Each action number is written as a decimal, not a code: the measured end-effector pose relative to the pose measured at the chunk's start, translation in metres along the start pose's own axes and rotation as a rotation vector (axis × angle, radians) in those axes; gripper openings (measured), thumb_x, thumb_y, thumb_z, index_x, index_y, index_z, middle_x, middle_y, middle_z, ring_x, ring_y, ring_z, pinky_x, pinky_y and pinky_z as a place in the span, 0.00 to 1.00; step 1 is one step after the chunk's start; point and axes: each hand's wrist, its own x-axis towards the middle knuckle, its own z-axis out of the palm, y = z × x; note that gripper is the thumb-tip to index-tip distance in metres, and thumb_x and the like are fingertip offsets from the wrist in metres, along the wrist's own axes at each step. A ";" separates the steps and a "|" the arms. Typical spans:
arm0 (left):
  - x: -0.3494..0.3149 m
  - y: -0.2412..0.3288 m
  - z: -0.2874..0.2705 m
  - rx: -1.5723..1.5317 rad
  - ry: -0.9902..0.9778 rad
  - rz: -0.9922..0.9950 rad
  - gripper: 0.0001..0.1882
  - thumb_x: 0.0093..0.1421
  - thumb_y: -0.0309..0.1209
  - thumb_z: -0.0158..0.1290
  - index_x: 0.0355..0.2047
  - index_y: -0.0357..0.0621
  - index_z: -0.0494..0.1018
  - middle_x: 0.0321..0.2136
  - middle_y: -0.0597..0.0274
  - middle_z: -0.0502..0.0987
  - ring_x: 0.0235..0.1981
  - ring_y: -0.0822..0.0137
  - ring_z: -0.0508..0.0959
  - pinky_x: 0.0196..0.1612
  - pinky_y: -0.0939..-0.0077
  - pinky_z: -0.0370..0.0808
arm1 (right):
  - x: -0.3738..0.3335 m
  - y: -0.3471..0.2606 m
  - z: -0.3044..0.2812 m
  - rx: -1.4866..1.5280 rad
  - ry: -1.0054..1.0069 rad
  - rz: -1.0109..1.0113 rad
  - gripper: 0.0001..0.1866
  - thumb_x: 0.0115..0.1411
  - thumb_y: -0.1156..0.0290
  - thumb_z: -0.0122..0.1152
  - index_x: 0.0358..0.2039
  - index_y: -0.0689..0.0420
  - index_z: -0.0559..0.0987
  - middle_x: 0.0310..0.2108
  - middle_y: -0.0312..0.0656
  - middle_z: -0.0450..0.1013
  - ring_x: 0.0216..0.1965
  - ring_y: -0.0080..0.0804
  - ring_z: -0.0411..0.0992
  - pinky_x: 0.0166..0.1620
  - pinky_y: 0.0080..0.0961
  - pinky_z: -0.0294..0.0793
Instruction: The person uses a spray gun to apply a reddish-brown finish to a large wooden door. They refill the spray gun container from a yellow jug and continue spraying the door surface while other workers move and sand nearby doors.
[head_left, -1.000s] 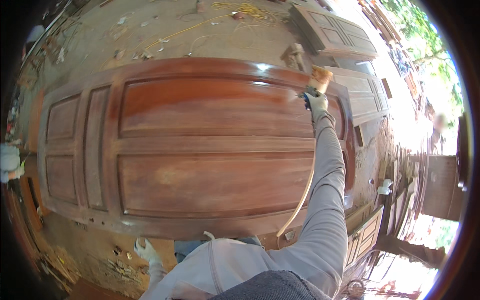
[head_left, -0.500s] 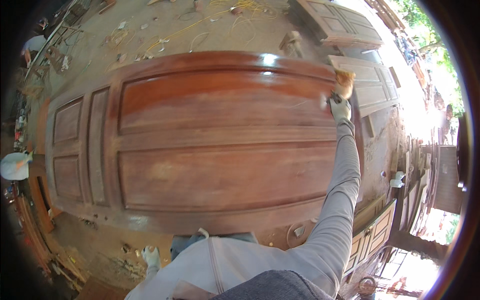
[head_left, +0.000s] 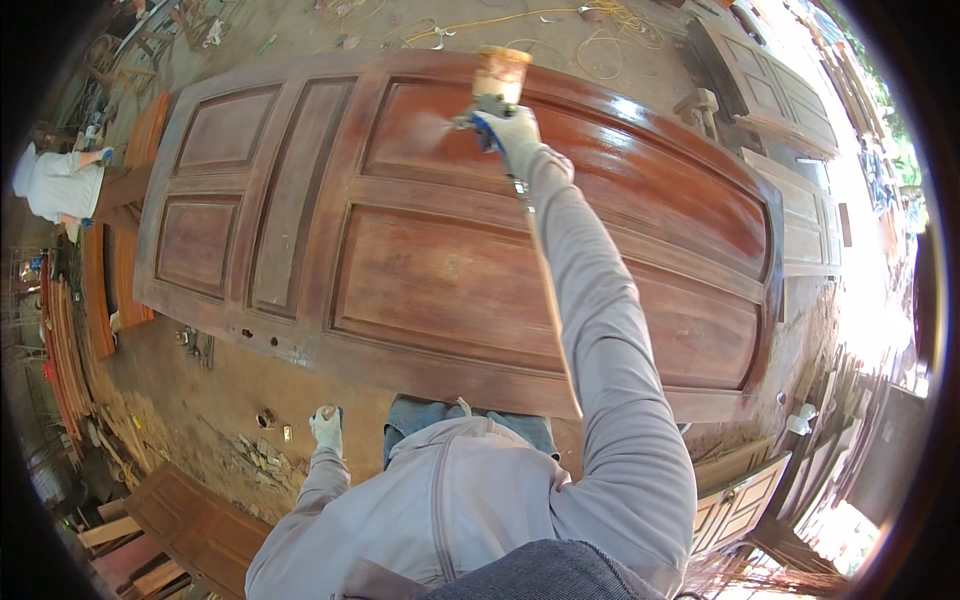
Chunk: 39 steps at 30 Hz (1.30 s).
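A large reddish-brown panelled wooden door (head_left: 430, 270) lies flat before me. My right hand (head_left: 515, 135), in a white glove, is wrapped round a spray gun (head_left: 488, 112) above the door's far long panel. The gun's stained, yellowish cup (head_left: 502, 75) stands on top, and a pale mist shows at its left. From its handle a thin hose (head_left: 549, 290) runs down beside my forearm. The far panel is wet, glossy red-brown toward the right; the near panels look duller. My left hand (head_left: 327, 428), also gloved, hangs curled off the door's near edge; whatever it may hold cannot be made out.
Another person (head_left: 68, 185) in pale clothing is at the far left, beside orange-brown boards (head_left: 97, 290). More panelled doors (head_left: 765, 80) lie at the back right. A yellow cord (head_left: 500, 22) snakes over the ground beyond. A brown door (head_left: 195, 525) rests at the lower left.
My right hand has swept the spray gun left, from the door's right end to the left part of the far panel. More of that panel is now glossy red. My view has shifted.
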 end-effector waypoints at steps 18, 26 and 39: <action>-0.094 0.056 0.080 0.150 -0.262 -0.074 0.26 0.55 0.46 0.61 0.50 0.48 0.77 0.49 0.46 0.73 0.51 0.48 0.74 0.54 0.58 0.72 | -0.153 0.005 -0.544 -0.510 0.523 0.074 0.13 0.56 0.68 0.70 0.38 0.62 0.84 0.23 0.35 0.77 0.17 0.20 0.72 0.20 0.22 0.70; -0.119 0.095 0.065 0.344 -0.209 0.171 0.22 0.55 0.43 0.63 0.48 0.47 0.78 0.49 0.46 0.72 0.51 0.49 0.74 0.53 0.57 0.72 | -0.240 -0.006 -0.762 -1.492 0.886 0.357 0.28 0.54 0.52 0.64 0.54 0.47 0.79 0.43 0.47 0.81 0.46 0.43 0.79 0.50 0.41 0.76; -0.050 -0.011 0.051 0.150 -0.218 0.109 0.26 0.55 0.47 0.62 0.49 0.46 0.77 0.51 0.46 0.72 0.52 0.49 0.74 0.54 0.58 0.72 | -0.178 -0.029 -0.442 -0.603 0.395 0.141 0.13 0.56 0.67 0.71 0.36 0.63 0.82 0.22 0.37 0.77 0.17 0.23 0.72 0.19 0.22 0.71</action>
